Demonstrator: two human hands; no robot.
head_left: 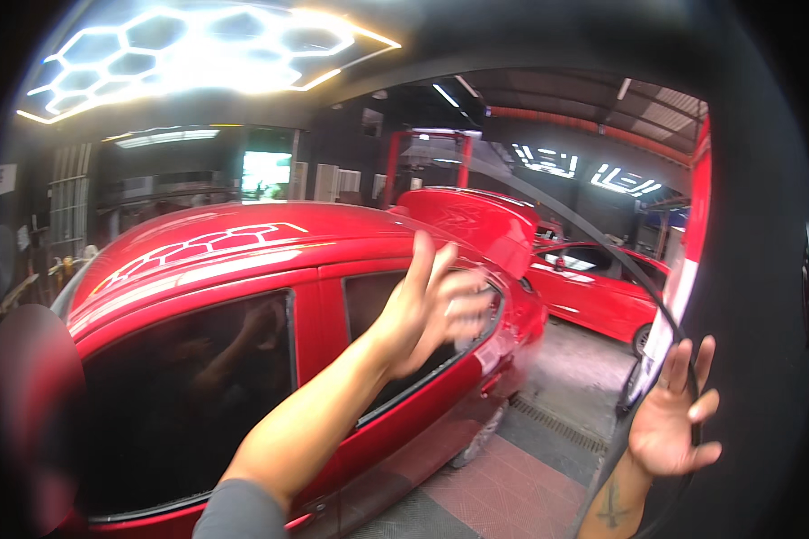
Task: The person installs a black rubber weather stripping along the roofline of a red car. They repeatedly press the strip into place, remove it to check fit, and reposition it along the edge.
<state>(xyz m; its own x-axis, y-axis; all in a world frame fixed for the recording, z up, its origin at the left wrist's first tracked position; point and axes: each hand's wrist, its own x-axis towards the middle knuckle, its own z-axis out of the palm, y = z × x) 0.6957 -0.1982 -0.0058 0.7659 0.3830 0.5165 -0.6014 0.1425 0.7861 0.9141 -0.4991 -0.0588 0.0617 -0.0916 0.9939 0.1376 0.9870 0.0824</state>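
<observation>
Left hand (436, 310) and right hand (667, 433) spread wide; the thin black hose (663, 307), seemingly ungripped, could scuff the glossy red car (320, 319).

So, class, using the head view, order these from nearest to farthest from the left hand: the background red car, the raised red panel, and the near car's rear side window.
1. Rear side window: just past the left hand, on the near car.
2. Raised red panel: farther back, rightward.
3. Background red car: farthest, right of the panel.
</observation>
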